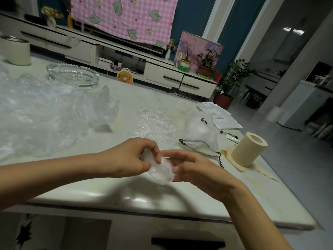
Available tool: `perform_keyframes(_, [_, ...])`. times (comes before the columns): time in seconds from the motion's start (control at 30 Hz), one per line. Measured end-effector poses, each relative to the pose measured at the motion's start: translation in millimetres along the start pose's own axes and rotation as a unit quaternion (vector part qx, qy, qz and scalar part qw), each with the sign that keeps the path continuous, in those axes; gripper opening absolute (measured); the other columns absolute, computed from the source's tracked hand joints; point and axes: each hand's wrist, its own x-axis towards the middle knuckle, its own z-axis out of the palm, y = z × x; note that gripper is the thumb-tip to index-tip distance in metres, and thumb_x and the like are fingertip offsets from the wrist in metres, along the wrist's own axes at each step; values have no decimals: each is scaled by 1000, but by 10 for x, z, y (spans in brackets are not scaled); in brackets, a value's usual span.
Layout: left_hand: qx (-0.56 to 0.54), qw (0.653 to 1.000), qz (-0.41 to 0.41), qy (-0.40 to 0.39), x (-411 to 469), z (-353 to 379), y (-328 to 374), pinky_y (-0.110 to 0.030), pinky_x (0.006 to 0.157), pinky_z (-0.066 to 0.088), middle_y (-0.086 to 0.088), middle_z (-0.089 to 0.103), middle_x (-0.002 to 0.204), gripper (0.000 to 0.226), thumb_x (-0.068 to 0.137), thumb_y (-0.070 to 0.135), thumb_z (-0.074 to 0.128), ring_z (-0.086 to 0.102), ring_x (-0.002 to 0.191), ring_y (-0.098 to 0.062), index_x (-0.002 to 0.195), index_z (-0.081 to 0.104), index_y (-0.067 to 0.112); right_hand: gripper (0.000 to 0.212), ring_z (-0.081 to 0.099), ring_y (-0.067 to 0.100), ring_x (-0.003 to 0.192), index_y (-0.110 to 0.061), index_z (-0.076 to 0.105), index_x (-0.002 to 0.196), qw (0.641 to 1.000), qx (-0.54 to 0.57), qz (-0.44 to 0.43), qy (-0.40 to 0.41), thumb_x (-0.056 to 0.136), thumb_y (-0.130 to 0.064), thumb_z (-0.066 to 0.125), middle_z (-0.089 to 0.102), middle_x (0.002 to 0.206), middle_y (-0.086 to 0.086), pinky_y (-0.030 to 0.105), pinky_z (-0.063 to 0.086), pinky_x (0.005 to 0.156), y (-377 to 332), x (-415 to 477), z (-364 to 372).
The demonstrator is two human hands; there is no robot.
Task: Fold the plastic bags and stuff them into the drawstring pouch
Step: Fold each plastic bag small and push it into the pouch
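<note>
Person shows as two forearms only, both bare to the frame edge. Left hand (129, 157) and right hand (196, 171) bare.

Open tabletop (108, 193) along near edge; loose bags (36, 120) crowd left, paper roll (249, 150) and what seems the pouch (200, 130) block right.

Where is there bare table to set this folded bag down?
Bare: the near table edge under the left hand and right hand, and the far strip between ashtray and papers. Crowded: bag pile on the left; pouch, tube and roll on the right.
</note>
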Motion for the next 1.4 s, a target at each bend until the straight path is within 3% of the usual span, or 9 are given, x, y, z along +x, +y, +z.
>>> perform_keyframes(0.13, [58, 998, 17, -30, -8, -18, 12, -26, 76, 48, 6, 58, 91, 35, 80, 3, 57, 55, 81, -15, 78, 59, 37, 40, 66, 9, 87, -12, 63, 113, 996, -60, 3, 58, 83, -38, 68, 69, 96, -1, 32, 54, 83, 38, 66, 119])
perform_keyframes(0.33, [16, 999, 15, -34, 75, -38, 14, -17, 60, 44, -1, 62, 83, 35, 78, -1, 59, 51, 64, -8, 77, 61, 34, 10, 63, 15, 61, -2, 63, 90, 988, -148, 43, 35, 82, 1, 68, 69, 76, 11, 24, 49, 62, 150, 42, 60])
perform_keyframes(0.57, [-20, 997, 10, -67, 118, -30, 45, -29, 66, 52, -4, 65, 87, 29, 61, 15, 53, 59, 71, -17, 81, 62, 35, 49, 63, 12, 101, -18, 59, 120, 992, -123, 16, 20, 75, -24, 77, 66, 114, 0, 25, 51, 85, 67, -42, -80])
perform_keyframes(0.7, [-36, 996, 23, -73, 147, 29, 112, -13, 57, 39, 6, 59, 76, 32, 77, -2, 61, 48, 57, -1, 83, 62, 30, 13, 59, 6, 70, -11, 64, 91, 985, -156, -9, 75, 85, -19, 70, 64, 79, 0, 16, 45, 66, 108, 15, 76])
perform_keyframes(0.8, [-137, 989, -14, -51, 170, 20, 131, -12, 57, 43, 12, 62, 71, 12, 73, 14, 67, 53, 59, 2, 80, 68, 23, 6, 56, 3, 54, -8, 62, 81, 987, -124, -34, 97, 85, -8, 67, 60, 64, -5, 13, 44, 55, 122, 22, 69])
perform_keyframes(1.0, [-301, 947, -103, -32, 247, 62, 121, -25, 71, 51, -9, 60, 81, 16, 87, -4, 56, 57, 72, -16, 82, 66, 9, 17, 60, 11, 84, -3, 69, 101, 992, -54, -80, 77, 86, -9, 66, 68, 93, 10, 20, 49, 77, 159, -13, 15])
perform_keyframes(1.17, [-400, 904, -148, -35, 305, 202, 177, -27, 74, 55, -14, 69, 92, 14, 89, -3, 54, 65, 80, -23, 94, 65, 3, 17, 53, 3, 119, -19, 77, 89, 982, -6, -116, 151, 73, -23, 75, 59, 127, -9, 29, 41, 101, 250, 5, -42])
perform_keyframes(1.27, [-401, 901, -159, -50, 365, 282, 228, -33, 87, 53, -16, 70, 97, 21, 89, -1, 51, 68, 80, -21, 103, 67, -3, 23, 57, 11, 118, -14, 76, 95, 974, 50, -126, 183, 73, -22, 76, 63, 124, -3, 31, 44, 99, 325, 23, -22])
perform_keyframes(1.4, [-368, 912, -176, -31, 455, 376, 256, -33, 75, 56, -13, 68, 96, 46, 100, 37, 35, 63, 77, -19, 101, 67, 4, 19, 65, 17, 95, -6, 71, 100, 953, 149, -110, 241, 84, -12, 62, 72, 102, 11, 29, 49, 93, 339, 64, 11])
